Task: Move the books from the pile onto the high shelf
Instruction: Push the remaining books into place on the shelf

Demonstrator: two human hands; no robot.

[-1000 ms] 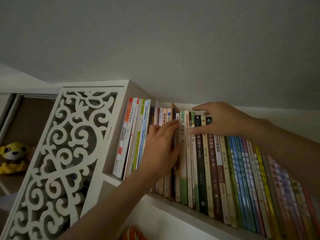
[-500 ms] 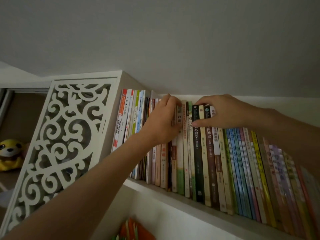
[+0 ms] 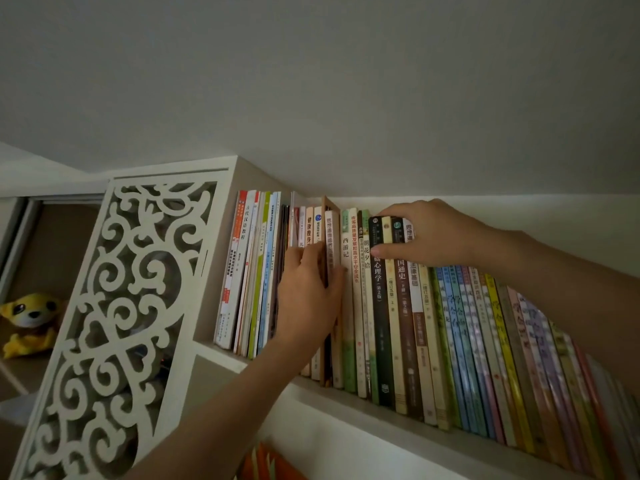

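Observation:
A long row of books stands upright on the high white shelf [image 3: 349, 401], just under the ceiling. My left hand [image 3: 308, 296] is at mid-height of the row, fingers curled, and pinches a thin brown-covered book [image 3: 326, 220] between thumb and fingers. That book sticks out a little from its neighbours. My right hand [image 3: 433, 233] grips the tops of several books, among them a dark green book [image 3: 381, 323], with the thumb on the spines and the fingers over the top edges. The pile is out of view.
A white carved lattice panel [image 3: 114, 306] closes the shelf's left end. A yellow plush toy [image 3: 27, 320] sits on a lower shelf at the far left. Something orange [image 3: 266, 465] shows below the shelf. Books to the right lean slightly.
My left hand went up to the book tops half a second ago and has come back down to mid-spine, holding the brown book. My right hand stays on the book tops.

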